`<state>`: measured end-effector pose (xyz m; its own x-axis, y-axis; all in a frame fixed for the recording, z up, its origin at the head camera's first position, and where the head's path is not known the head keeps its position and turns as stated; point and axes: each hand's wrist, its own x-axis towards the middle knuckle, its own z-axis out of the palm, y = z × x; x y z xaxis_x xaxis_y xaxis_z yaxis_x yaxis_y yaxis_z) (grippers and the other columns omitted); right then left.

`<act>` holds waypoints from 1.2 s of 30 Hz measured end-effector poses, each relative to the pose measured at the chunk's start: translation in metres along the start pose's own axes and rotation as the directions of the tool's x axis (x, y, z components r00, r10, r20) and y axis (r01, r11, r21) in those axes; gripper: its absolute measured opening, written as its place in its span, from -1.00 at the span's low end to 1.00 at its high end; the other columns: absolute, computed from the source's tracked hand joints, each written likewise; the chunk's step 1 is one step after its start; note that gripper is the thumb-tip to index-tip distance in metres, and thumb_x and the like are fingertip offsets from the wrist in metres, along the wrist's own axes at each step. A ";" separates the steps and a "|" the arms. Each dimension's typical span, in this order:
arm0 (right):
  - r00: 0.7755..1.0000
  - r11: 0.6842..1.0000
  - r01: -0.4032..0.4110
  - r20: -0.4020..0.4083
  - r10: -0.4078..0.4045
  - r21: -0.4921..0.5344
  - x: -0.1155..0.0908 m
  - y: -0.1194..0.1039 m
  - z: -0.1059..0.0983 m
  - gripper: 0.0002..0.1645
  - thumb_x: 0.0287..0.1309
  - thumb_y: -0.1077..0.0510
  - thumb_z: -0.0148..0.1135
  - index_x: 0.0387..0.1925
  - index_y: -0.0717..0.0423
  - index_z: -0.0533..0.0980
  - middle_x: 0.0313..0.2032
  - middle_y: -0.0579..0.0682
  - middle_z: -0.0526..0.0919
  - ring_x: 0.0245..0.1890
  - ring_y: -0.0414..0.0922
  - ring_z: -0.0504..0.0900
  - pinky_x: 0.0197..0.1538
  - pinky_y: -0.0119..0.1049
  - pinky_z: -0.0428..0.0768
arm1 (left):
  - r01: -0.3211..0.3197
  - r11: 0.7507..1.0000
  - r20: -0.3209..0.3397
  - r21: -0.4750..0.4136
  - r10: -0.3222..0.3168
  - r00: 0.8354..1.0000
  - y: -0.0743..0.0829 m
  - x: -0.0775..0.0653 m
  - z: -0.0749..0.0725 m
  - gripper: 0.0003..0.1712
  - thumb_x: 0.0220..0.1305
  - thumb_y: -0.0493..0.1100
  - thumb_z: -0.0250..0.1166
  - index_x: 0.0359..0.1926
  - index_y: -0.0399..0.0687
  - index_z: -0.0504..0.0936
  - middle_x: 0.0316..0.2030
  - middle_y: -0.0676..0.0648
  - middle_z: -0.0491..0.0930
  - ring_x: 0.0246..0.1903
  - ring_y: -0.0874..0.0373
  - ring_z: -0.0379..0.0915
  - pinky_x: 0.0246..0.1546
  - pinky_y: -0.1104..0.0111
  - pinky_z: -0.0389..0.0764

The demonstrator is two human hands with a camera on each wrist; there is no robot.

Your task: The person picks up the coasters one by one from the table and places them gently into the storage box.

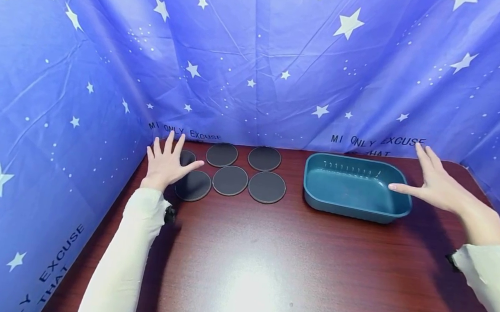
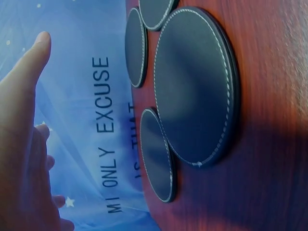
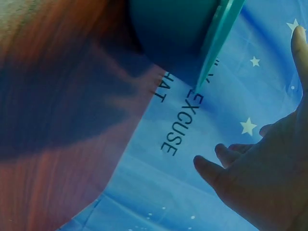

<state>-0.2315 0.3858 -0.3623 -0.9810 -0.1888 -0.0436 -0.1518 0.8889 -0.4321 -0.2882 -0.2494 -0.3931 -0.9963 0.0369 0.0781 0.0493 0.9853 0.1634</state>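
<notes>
**Both hands spread flat in the air, one at the coasters, one at the tub**

The dark red wooden table (image 1: 265,278) carries everything, and it serves here as the landmark. Round its far and side edges hangs a blue star-printed cloth (image 1: 260,51), lettered along its lower hem, which closes off the view behind and beside the table.

Toward the table's far right stands a teal plastic tub (image 1: 355,209), rectangular with rounded corners, nothing visible in it, a row of slots along its far wall. It sits with its open top up, so whatever goes in can be dropped from above.

At the table's far left lie six round dark coasters (image 1: 267,187) with pale stitched rims, flat, in two rows of three, edges near or touching. Laid singly instead of stacked, each can probably be picked off on its own.

The right hand (image 1: 432,186) hovers above the tub's right rim, fingers straight and spread wide, thumb pointing over the basin, holding nothing; the right wrist view shows it clear of the rim.

The left hand (image 1: 165,163) is likewise wide and holds nothing, fingers fanned, above the leftmost pair of coasters, partly hiding the far one (image 1: 186,158). The left wrist view shows the palm (image 2: 19,144) raised off the near-left coaster (image 2: 195,86).
</notes>
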 end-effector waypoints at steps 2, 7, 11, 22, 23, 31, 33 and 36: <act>1.000 1.000 0.012 -0.002 -0.012 0.020 -0.002 0.004 0.003 0.45 0.19 -0.24 0.30 0.51 0.12 -0.59 0.51 0.29 -0.63 0.52 0.34 -0.54 0.37 0.56 -0.15 | 0.008 1.000 0.004 -0.013 -0.008 1.000 -0.004 -0.002 0.000 0.24 0.14 0.65 0.00 0.61 0.13 -0.20 0.60 -0.19 -0.34 0.52 -0.47 -0.52 0.44 -0.40 -0.30; 1.000 0.998 0.026 0.004 -0.026 0.060 -0.007 0.013 0.012 0.45 0.18 -0.18 0.33 0.51 0.20 -0.57 0.52 0.34 -0.58 0.53 0.33 -0.52 0.44 0.49 -0.28 | 0.023 0.999 0.007 -0.036 -0.023 1.000 -0.012 -0.005 0.002 0.24 0.14 0.64 0.01 0.61 0.09 -0.19 0.60 -0.20 -0.33 0.52 -0.47 -0.49 0.46 -0.37 -0.25; 1.000 0.995 0.030 0.000 -0.030 0.093 -0.011 0.018 0.018 0.45 0.17 -0.14 0.35 0.50 0.23 -0.56 0.51 0.37 -0.55 0.53 0.36 -0.46 0.45 0.47 -0.26 | 0.033 0.998 0.000 -0.053 -0.033 0.999 -0.017 -0.006 0.004 0.25 0.15 0.63 0.02 0.61 0.06 -0.19 0.60 -0.23 -0.30 0.51 -0.49 -0.45 0.46 -0.37 -0.21; 0.998 0.991 -0.020 0.054 0.013 0.135 -0.022 0.025 0.035 0.41 0.22 -0.17 0.31 0.52 0.15 -0.56 0.53 0.35 -0.51 0.50 0.46 -0.35 0.31 0.58 -0.06 | 0.050 0.996 0.008 -0.076 -0.050 0.999 -0.029 -0.008 0.006 0.28 0.17 0.62 0.01 0.60 -0.06 -0.22 0.58 -0.32 -0.28 0.51 -0.49 -0.40 0.52 -0.26 -0.21; 0.998 0.991 -0.025 0.060 0.017 0.135 -0.023 0.025 0.036 0.40 0.22 -0.17 0.31 0.52 0.14 -0.56 0.53 0.34 -0.51 0.50 0.47 -0.33 0.30 0.59 -0.03 | 0.046 0.996 0.008 -0.072 -0.046 0.999 -0.030 -0.008 0.007 0.28 0.19 0.60 0.01 0.60 -0.09 -0.22 0.58 -0.33 -0.28 0.51 -0.47 -0.39 0.53 -0.24 -0.23; 0.997 0.986 -0.048 0.063 0.038 0.161 -0.029 0.029 0.041 0.35 0.23 -0.17 0.30 0.55 0.04 -0.50 0.53 0.38 -0.39 0.45 0.54 -0.16 0.23 0.57 0.09 | 0.066 0.992 0.019 -0.106 -0.064 0.998 -0.039 -0.011 0.012 0.27 0.21 0.62 -0.05 0.59 -0.12 -0.24 0.57 -0.35 -0.28 0.51 -0.48 -0.36 0.54 -0.20 -0.21; 0.998 0.981 -0.042 0.058 0.032 0.189 -0.031 0.030 0.044 0.34 0.22 -0.14 0.31 0.56 0.03 -0.48 0.53 0.40 -0.36 0.46 0.52 -0.19 0.26 0.57 0.04 | 0.084 0.989 0.028 -0.125 -0.081 0.996 -0.041 -0.012 0.012 0.28 0.20 0.63 -0.06 0.60 -0.10 -0.25 0.57 -0.34 -0.30 0.50 -0.51 -0.36 0.52 -0.24 -0.16; 0.998 0.967 -0.034 0.051 0.022 0.251 -0.034 0.033 0.049 0.33 0.23 -0.08 0.33 0.57 0.01 -0.46 0.54 0.38 -0.33 0.50 0.42 -0.23 0.55 0.24 -0.07 | 0.103 0.984 0.037 -0.145 -0.099 0.994 -0.042 -0.013 0.013 0.28 0.20 0.64 -0.07 0.60 -0.07 -0.27 0.58 -0.33 -0.31 0.49 -0.52 -0.34 0.49 -0.29 -0.09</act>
<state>-0.1975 0.4012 -0.4187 -0.9767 -0.1903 -0.0993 -0.0830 0.7614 -0.6429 -0.2781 -0.2890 -0.4136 -0.9982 -0.0546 0.0254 -0.0440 0.9494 0.3110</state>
